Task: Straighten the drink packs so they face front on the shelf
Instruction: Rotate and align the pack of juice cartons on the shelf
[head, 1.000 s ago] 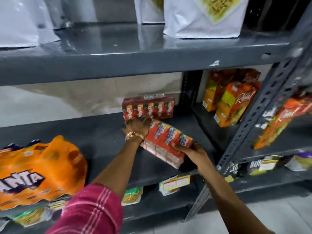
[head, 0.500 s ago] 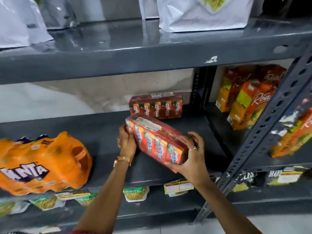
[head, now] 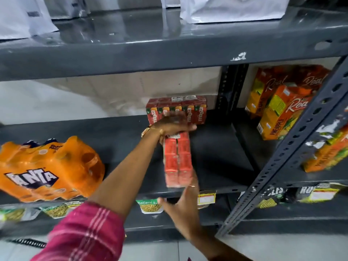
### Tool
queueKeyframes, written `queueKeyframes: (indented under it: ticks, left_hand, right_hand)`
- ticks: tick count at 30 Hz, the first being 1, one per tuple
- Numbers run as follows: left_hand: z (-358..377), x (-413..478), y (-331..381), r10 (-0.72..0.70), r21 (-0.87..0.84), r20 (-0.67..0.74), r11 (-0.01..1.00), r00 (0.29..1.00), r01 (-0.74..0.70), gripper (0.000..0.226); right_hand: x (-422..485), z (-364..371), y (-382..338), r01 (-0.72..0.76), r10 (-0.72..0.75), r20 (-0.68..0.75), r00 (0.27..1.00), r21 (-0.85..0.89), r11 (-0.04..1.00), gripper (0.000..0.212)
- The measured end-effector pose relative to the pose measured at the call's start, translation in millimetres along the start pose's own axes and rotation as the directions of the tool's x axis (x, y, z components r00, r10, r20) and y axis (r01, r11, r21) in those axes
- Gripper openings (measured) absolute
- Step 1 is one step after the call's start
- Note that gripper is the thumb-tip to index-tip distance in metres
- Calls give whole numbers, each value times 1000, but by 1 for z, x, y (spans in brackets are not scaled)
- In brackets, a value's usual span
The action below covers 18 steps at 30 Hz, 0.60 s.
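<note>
Nearest the camera, a magenta checked sleeve [head: 88, 232] is seen on the left arm; the right hand [head: 181, 206] is held with fingers spread, fingertips against the near end of a red shrink-wrapped drink pack [head: 178, 159]; the pack, a glossy rectangular block of small cartons, is lying end-on across the dark grey metal shelf [head: 216, 157], its long side running front to back; its far end is gripped by the left hand [head: 173, 125], fingers curled over it, though blur hides the exact hold; behind it, a second red pack [head: 195, 110] is standing front-facing; an orange Fanta pack [head: 49, 170] is set at the left
</note>
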<state>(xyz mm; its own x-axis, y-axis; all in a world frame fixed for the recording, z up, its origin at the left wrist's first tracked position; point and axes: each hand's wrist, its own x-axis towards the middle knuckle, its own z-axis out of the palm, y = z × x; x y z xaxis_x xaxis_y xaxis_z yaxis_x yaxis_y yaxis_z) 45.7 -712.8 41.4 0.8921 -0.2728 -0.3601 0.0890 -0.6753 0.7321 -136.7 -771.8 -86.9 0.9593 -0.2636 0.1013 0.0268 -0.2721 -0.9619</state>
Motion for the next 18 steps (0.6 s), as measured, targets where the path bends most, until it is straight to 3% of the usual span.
queueKeyframes:
  ticks: [2,5,8,10,12,14,16,18]
  left_hand:
    - [7,-1,11,67,276,37,958,997,-75,80]
    - [11,-7,15,123,356,135,920,983,-164,81]
    - [11,-21,16,103,456,305,857,947,-240,99]
    - [12,-29,21,141,441,343,849,929,-292,88]
    - [12,-43,28,258,625,241,696,936,-353,66]
    - [12,-46,14,323,661,185,658,928,-361,76]
    - [20,-55,-13,334,644,59,707,941,-292,96]
    - [31,-58,-46,341,614,-267,781,902,-113,114]
  right_hand:
    - [-16,16,-2,21,-17,87,996,-45,999,122]
    - [-22,24,-5,45,-38,169,985,-36,998,119]
    - [-12,10,-8,4,-20,247,969,69,998,90]
    - [2,-12,-8,-69,45,117,992,214,974,59]
    - [20,-42,-3,-30,76,-161,984,270,962,42]
    - [37,-76,5,-3,61,-319,946,180,984,50]
    - [56,-104,16,-71,87,-254,963,69,995,76]
    - [72,-117,26,-170,170,-1,985,-51,984,97]
